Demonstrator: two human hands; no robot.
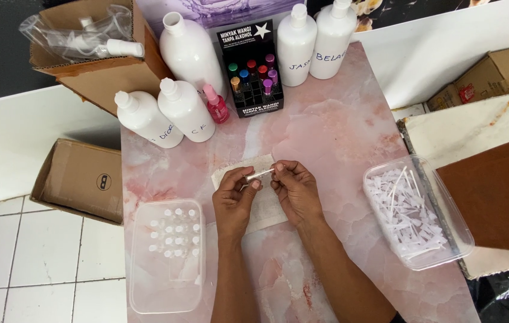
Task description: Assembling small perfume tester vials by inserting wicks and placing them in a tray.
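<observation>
Two bare hands over the middle of a pink marble-look table [338, 125]. Left hand [235, 200] pinched shut around a small clear glass tube with a silver cap [258, 174], held flat, just above a little white cloth [264, 210]. Right hand [294, 188] closed on the tube's other end with fingertips [279, 168], at 3 o'clock from the left one. At 8 o'clock from the hands, a clear plastic tub [167, 292] with rows of tiny clear bottles [174, 235]. At 3 o'clock, another clear plastic tub [458, 230] full of thin white plastic sticks [407, 212]. At 12 o'clock, a black display box with small coloured bottles [250, 70]. Beside it, tall white plastic bottles [186, 110] and one small pink spray bottle [215, 104]. At 10 o'clock, an open brown cardboard box [96, 75].
</observation>
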